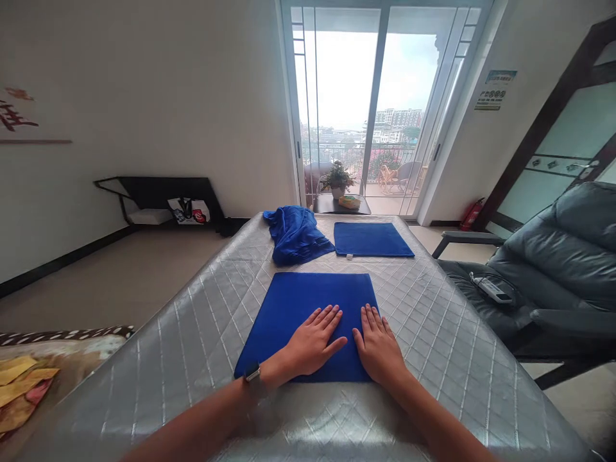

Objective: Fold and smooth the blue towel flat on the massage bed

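Observation:
A blue cloth (289, 308) lies flat, as a near square, on the silver quilted table cover (192, 359). My left hand (315, 340) rests palm down on it, right of its middle, fingers stretched out and pointing away from me. At the cloth's right edge, my right hand (378, 343) also lies flat, fingers extended, partly over the edge. Beyond this cloth, a second blue cloth (373, 239) is spread flat with a small white tag at its near edge. Left of that one, a crumpled heap of blue cloth (296, 234) sits near the table's far end.
A dark padded armchair (543, 256) stands close along the right, with a power strip (493, 289) on its seat. Past the far end is a small table with a potted plant (338, 179), before glass sliding doors. Bedding (29, 385) shows at lower left.

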### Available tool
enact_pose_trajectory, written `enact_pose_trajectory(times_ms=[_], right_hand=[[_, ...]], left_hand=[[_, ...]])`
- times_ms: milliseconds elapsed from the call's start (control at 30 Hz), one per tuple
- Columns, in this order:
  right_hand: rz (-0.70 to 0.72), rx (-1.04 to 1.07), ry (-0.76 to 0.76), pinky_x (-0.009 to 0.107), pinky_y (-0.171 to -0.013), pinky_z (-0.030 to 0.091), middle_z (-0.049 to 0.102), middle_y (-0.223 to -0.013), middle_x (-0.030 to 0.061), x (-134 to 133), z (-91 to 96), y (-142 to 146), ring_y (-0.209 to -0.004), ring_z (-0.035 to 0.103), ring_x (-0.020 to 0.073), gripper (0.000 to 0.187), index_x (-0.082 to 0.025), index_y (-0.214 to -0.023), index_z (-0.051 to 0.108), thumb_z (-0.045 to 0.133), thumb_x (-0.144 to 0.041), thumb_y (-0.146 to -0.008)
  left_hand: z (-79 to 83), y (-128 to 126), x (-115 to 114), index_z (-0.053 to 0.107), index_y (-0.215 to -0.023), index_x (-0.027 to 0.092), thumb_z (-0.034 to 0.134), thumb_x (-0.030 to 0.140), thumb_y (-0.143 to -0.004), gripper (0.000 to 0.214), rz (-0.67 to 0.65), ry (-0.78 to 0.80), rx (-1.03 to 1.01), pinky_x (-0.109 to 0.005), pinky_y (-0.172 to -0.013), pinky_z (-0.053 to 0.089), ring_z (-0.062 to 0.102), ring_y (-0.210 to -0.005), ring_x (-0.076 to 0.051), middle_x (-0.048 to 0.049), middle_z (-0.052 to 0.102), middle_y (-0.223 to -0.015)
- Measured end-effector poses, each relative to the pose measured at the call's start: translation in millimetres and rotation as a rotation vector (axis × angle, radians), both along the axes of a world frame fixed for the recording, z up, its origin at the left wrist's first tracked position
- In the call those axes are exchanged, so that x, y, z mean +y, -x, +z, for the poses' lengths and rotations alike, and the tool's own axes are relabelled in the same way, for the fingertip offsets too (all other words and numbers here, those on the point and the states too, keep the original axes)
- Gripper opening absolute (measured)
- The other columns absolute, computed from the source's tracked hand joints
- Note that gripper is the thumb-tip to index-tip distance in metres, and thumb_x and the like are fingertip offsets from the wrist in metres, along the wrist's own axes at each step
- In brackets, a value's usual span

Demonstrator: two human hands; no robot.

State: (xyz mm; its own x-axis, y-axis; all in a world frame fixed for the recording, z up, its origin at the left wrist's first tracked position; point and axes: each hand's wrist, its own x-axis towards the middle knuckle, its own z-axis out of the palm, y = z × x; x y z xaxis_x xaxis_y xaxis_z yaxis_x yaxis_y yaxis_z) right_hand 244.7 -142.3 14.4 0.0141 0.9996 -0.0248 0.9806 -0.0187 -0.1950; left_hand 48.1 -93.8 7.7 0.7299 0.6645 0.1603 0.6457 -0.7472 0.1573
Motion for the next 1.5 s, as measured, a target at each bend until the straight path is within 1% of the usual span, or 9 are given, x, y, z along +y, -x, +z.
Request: enact_pose_trajectory(times_ms=[167, 300, 567, 800, 1000, 1100, 1267, 1400, 1500], right_hand=[[-0.002, -0.008, -0.01, 0.04, -0.123, 0.009, 0.016, -0.164, 0.0084, 1, -3.1, 0, -0.152, 0.012, 0.0205, 0.065, -0.008, -0.157, 0.021, 0.022, -0.042, -0.101], [-0.003, -0.045, -0.019, 0.04, -0.123, 0.011, 0.017, -0.164, 0.0088, 1, -5.2, 0, -0.151, 0.014, 0.0209, 0.065, -0.008, -0.157, 0.021, 0.022, -0.042, -0.101], [0.013, -0.118, 0.058, 0.044, -0.123, 0.01, 0.021, -0.163, 0.0115, 6, 7.3, 0, -0.151, 0.015, 0.0239, 0.066, -0.007, -0.156, 0.024, 0.024, -0.043, -0.101], [0.009, -0.164, 0.033, 0.042, -0.122, 0.012, 0.021, -0.163, 0.0117, 42, 28.1, -4, -0.151, 0.016, 0.0234, 0.065, -0.005, -0.156, 0.023, 0.02, -0.041, -0.102], [-0.036, -0.103, 0.016, 0.04, -0.123, 0.01, 0.015, -0.165, 0.0092, 63, 2.4, -16, -0.152, 0.011, 0.0219, 0.067, -0.007, -0.157, 0.018, 0.019, -0.045, -0.103], [-0.035, -0.082, -0.001, 0.039, -0.123, 0.008, 0.014, -0.165, 0.0088, 64, -8.3, -19, -0.152, 0.009, 0.0218, 0.068, -0.007, -0.157, 0.018, 0.02, -0.046, -0.102], [-0.027, -0.067, -0.032, 0.041, -0.123, 0.01, 0.016, -0.164, 0.0103, 64, -10.4, -19, -0.152, 0.011, 0.0228, 0.068, -0.005, -0.157, 0.019, 0.02, -0.045, -0.102], [-0.02, -0.1, -0.062, 0.041, -0.123, 0.012, 0.018, -0.164, 0.0108, 64, -13.4, -21, -0.151, 0.014, 0.0231, 0.067, -0.005, -0.157, 0.02, 0.019, -0.043, -0.101], [0.032, -0.135, -0.066, 0.042, -0.122, 0.014, 0.017, -0.164, 0.0109, 64, -18.8, -27, -0.151, 0.013, 0.0233, 0.063, -0.007, -0.157, 0.023, 0.024, -0.035, -0.1]], left_hand=[[-9.1, 82, -9, 0.015, -0.158, 0.026, 0.025, 0.06, -0.103, 0.065, 0.213, 0.006, 0.054, -0.043, -0.123, 0.018, 0.022, -0.15, -0.022, -0.0042, 0.023, -0.163], [-13.0, 116, -22, 0.013, -0.159, 0.026, 0.027, 0.061, -0.102, 0.068, 0.311, -0.004, 0.065, -0.044, -0.122, 0.018, 0.023, -0.15, -0.023, -0.004, 0.023, -0.163], [-9.1, 114, -27, 0.02, -0.158, 0.02, 0.026, 0.065, -0.1, 0.073, 0.328, 0.011, 0.068, -0.044, -0.123, 0.015, 0.021, -0.15, -0.024, -0.0057, 0.021, -0.163], [-12.9, 116, -26, 0.02, -0.158, 0.021, 0.027, 0.064, -0.101, 0.072, 0.326, -0.011, 0.057, -0.044, -0.123, 0.015, 0.022, -0.15, -0.024, -0.0047, 0.022, -0.163], [-17.5, 119, -26, 0.012, -0.159, 0.027, 0.03, 0.063, -0.101, 0.07, 0.325, -0.007, 0.056, -0.044, -0.123, 0.015, 0.022, -0.15, -0.024, -0.0027, 0.02, -0.164], [-11.2, 120, -24, 0.012, -0.159, 0.026, 0.028, 0.064, -0.101, 0.071, 0.337, 0.052, 0.085, -0.044, -0.123, 0.016, 0.02, -0.15, -0.024, -0.0032, 0.018, -0.164], [17.0, 84, -12, 0.02, -0.158, 0.017, 0.022, 0.066, -0.101, 0.075, 0.337, 0.109, 0.078, -0.042, -0.122, 0.019, 0.017, -0.151, -0.024, -0.0087, 0.015, -0.163], [32.5, 8, 0, 0.027, -0.156, 0.015, 0.019, 0.061, -0.103, 0.071, 0.103, 0.04, -0.012, -0.037, -0.122, 0.02, 0.017, -0.151, -0.02, -0.01, 0.022, -0.162], [30.1, -50, 10, 0.032, -0.154, 0.011, 0.017, 0.059, -0.104, 0.071, -0.018, -0.044, -0.098, -0.036, -0.123, 0.016, 0.017, -0.151, -0.019, -0.0117, 0.026, -0.161]])
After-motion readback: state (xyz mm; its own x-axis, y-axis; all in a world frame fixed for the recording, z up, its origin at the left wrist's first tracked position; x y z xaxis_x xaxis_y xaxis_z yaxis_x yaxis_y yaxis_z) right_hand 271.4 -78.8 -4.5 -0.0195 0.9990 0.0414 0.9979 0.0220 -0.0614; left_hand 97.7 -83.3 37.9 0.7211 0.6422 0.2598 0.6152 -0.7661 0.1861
